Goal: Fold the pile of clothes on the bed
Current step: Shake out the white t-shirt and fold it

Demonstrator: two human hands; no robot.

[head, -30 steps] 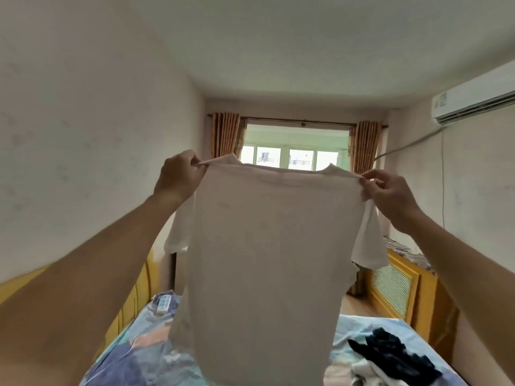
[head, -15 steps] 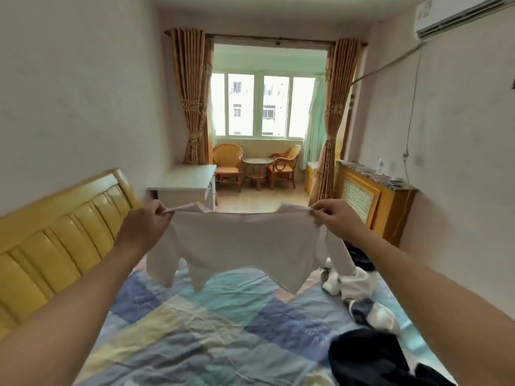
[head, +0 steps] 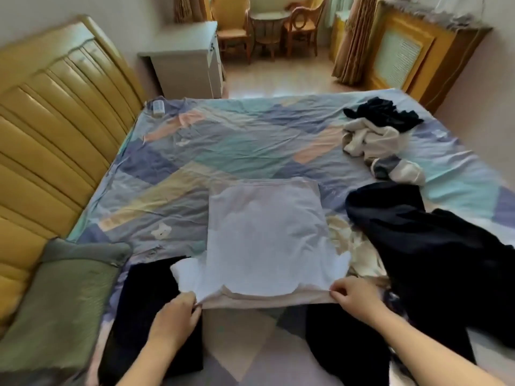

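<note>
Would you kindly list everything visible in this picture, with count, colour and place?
T-shirt: one, white, spread flat mid-bed
Dark garments: several, black, near right and near left of the shirt
Clothes heap: one, white, grey and black, far right
Bedsheet: one, pastel patchwork
Pillow: one, olive, near left
Headboard: one, yellow, left
Remote: one, white, far left corner
Nightstand: one, grey
Chairs: two, wicker, beyond the bed
Left hand: pinches the shirt's shoulder
Right hand: pinches the other shoulder
</note>
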